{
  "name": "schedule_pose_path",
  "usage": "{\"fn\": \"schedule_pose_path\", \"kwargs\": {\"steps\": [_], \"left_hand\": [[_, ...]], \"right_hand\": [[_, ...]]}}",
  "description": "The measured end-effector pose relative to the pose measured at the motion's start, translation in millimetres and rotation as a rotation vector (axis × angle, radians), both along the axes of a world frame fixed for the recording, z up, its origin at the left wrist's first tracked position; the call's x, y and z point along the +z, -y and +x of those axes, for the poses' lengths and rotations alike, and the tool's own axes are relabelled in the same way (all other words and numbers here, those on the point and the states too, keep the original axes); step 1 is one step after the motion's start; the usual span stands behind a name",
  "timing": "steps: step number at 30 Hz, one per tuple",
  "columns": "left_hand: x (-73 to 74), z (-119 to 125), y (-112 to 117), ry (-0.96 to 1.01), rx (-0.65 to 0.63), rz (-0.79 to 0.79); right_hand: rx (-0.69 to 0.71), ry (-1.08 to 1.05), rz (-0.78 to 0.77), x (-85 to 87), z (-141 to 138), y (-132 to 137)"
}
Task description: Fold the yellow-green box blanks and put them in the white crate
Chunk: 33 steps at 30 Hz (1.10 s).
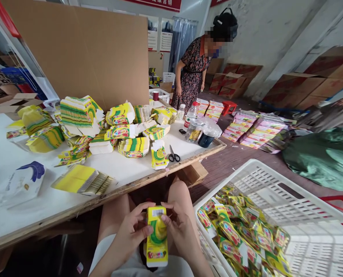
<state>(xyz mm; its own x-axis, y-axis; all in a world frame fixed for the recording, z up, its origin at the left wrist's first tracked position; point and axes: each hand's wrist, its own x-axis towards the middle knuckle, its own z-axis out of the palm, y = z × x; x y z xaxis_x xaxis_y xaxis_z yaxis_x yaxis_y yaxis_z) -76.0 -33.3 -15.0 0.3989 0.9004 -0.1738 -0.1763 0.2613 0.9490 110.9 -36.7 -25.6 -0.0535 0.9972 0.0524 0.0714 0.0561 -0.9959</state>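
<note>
A small yellow and green carton [156,238] with a barcode on its upper end is held upright over my lap. My left hand [134,227] grips its left side, thumb on the front face. On the other side, my right hand [180,227] pinches the upper right edge, its thumb near the barcode. The fingers behind the carton are partly hidden. Beside my right arm stands a white plastic basket [253,167] holding many yellow-green packets [232,231]. On the table, a similar carton [159,154] lies near the front edge, next to black-handled scissors [174,156].
The white table [125,169] has a wooden edge. Stacks of flat cartons [79,115] and a tissue pack [24,182] lie on it. Bottles [191,113] and a dark cup [206,139] stand at its right end. A person [193,69] stands behind; pink boxes [255,129] sit on the floor.
</note>
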Motion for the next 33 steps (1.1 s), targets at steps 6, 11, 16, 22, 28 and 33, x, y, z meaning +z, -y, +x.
{"fn": "schedule_pose_path", "kwargs": {"steps": [6, 11, 16, 22, 28, 33], "left_hand": [[1.3, 18.5, 2.5, -0.047, 0.025, 0.114], [2.2, 26.6, -52.0, -0.530, 0.111, 0.673], [-12.1, 34.3, -141.3, -0.652, 0.206, 0.830], [-22.5, 37.8, -175.5, -0.702, 0.211, 0.888], [-8.5, 20.3, -103.3, -0.621, 0.237, 1.010], [-20.3, 13.7, -20.0, -0.373, -0.136, 0.971]], "right_hand": [[-0.120, -0.078, 0.013, 9.6, 2.9, 4.3], [-0.653, 0.513, 0.243, 26.7, 60.5, 10.2], [-0.772, 0.765, 0.255, 28.1, 95.5, 17.6], [-0.515, 0.467, 0.067, 3.9, 62.0, 20.3], [-0.454, -0.011, -0.050, 7.0, 28.0, 5.1], [-0.328, -0.304, -0.166, 11.3, 10.6, -2.3]]}}
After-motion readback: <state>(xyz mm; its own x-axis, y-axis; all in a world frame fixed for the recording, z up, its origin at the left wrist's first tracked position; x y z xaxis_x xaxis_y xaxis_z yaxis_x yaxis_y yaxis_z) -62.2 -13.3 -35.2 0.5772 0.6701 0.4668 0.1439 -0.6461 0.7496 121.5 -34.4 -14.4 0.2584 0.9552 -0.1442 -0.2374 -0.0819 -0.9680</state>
